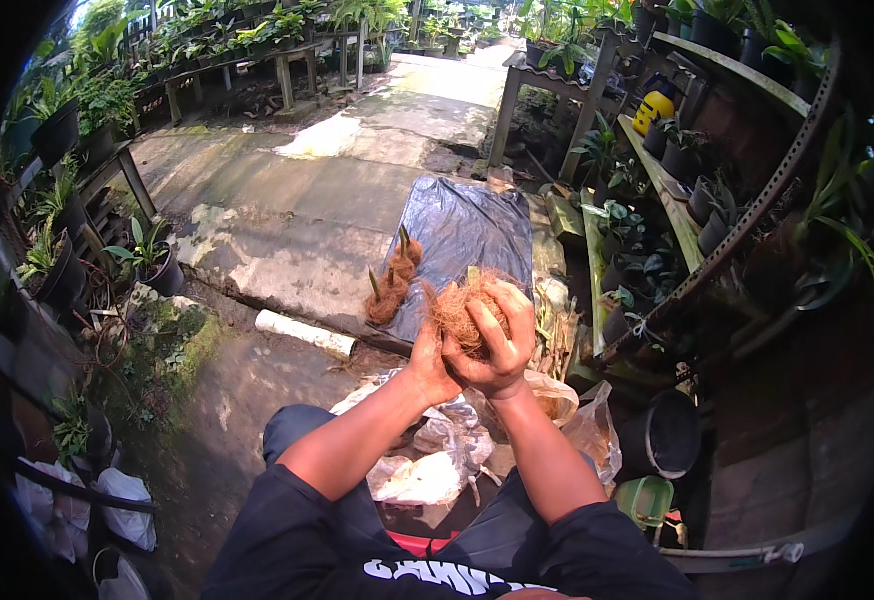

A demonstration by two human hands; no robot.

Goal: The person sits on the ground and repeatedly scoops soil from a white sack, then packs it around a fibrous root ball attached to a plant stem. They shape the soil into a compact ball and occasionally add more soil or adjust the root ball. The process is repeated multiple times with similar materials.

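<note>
Both my hands are closed around a ball of brown coconut fibre [473, 319] with a short green shoot at its top. My left hand [431, 360] supports it from the left and below; my right hand [500, 341] wraps its right side with fingers curled over it. Behind them lies a black plastic sheet [467, 225] on the paving. Several similar fibre balls [386, 300] with pointed green shoots stand in a row at the sheet's left edge. The underside of the held ball is hidden by my palms.
Crumpled clear plastic bags [437, 457] lie between my legs. A white pipe [305, 332] rests left of the sheet. Shelves with potted plants [662, 187] and a yellow bottle [653, 109] stand at the right. A black bucket [671, 435] and green container [643, 499] sit near my right knee.
</note>
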